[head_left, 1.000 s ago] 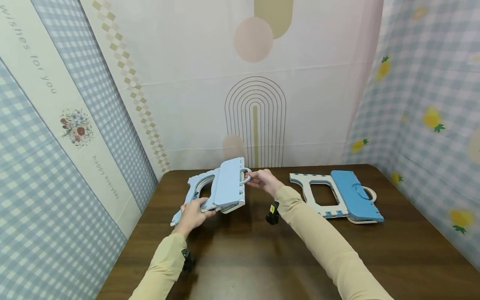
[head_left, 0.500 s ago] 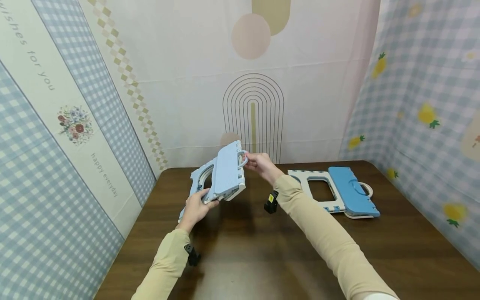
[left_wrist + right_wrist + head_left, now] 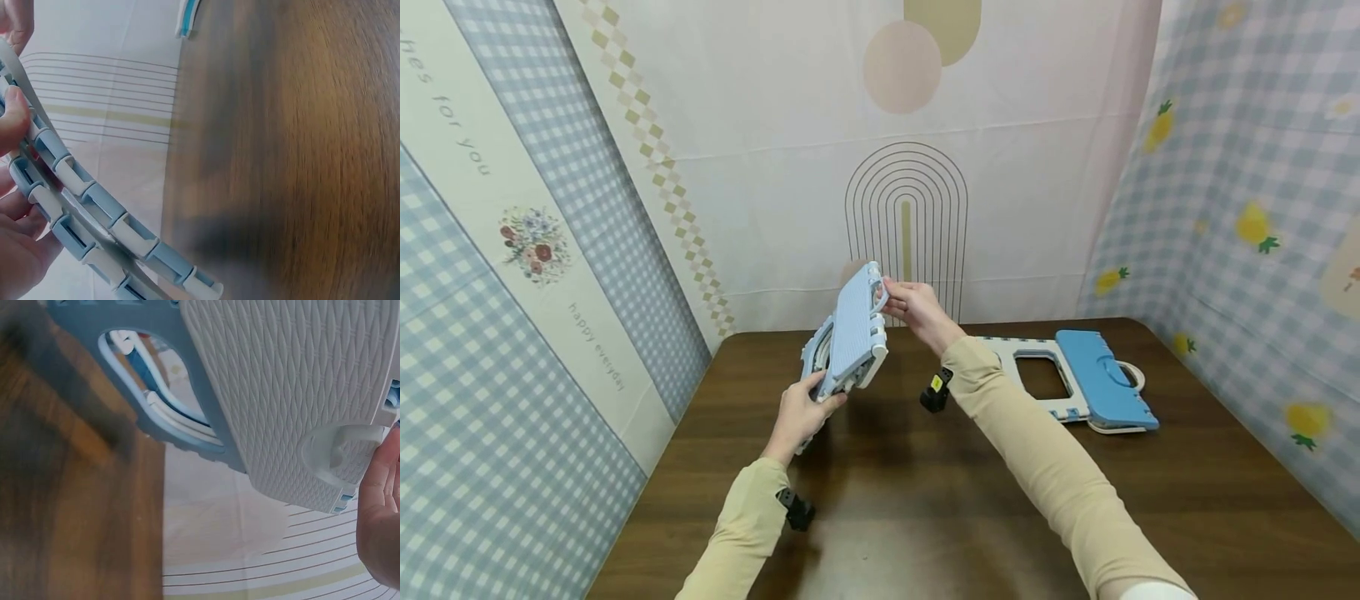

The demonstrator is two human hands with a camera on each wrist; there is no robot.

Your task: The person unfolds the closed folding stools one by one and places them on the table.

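A light blue folding step stool (image 3: 853,321), folded flat, is held tilted above the left back part of the table. My left hand (image 3: 801,412) grips its near edge, thumb on one side and fingers on the other; the left wrist view shows the thumb (image 3: 12,122) against the row of hinges. At the raised end, my right hand (image 3: 920,312) pinches the looped carry handle (image 3: 881,297). The right wrist view shows the woven-textured underside panel (image 3: 287,381); the fingertips there are partly out of frame.
A second folded stool (image 3: 1108,379), darker blue and white, lies flat at the right back of the brown wooden table (image 3: 880,500). A patterned cloth (image 3: 760,208) hangs behind the table. Both wrists wear small black cameras.
Both hands have raised the light blue stool and turned it, so its handle end is higher and its panel more edge-on. Its legs have swung inward. The darker stool stays put.
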